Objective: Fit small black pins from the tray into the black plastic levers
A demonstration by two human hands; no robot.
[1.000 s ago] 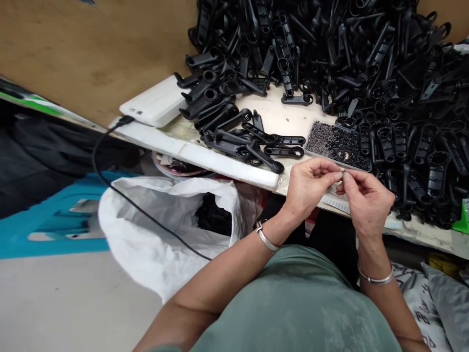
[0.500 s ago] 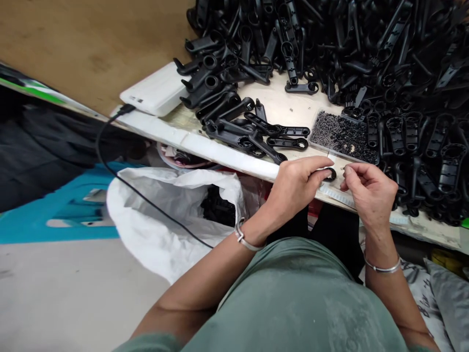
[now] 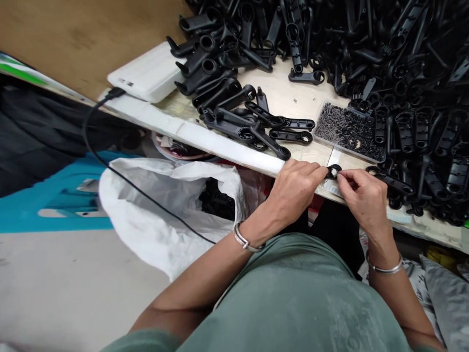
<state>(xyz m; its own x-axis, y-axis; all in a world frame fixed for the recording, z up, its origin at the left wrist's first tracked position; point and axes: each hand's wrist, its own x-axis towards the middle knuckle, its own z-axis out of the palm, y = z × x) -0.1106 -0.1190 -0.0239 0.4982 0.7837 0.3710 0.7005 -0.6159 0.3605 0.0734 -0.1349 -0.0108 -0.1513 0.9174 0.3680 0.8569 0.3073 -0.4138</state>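
Note:
My left hand point(image 3: 296, 188) rests at the table's front edge, its fingers curled and pinching the ring end of a black plastic arm point(image 3: 333, 171) that lies flat on the table. My right hand point(image 3: 361, 193) is closed in a pinch at the same ring end, pressing something too small to make out into it. The arm's shaft point(image 3: 390, 180) runs off to the right. Just behind my hands sits a clear shallow tray of small black screws point(image 3: 348, 131).
A large heap of black plastic arms point(image 3: 384, 58) covers the table's back and right. A few lie loose in front point(image 3: 256, 129). A white power bank point(image 3: 146, 76) with a black cable point(image 3: 120, 181) sits left. A white sack point(image 3: 164, 215) hangs under the table edge.
My hands dropped from mid-air to the table edge. They now hold a black arm's ring end against the table, and the view shifted slightly.

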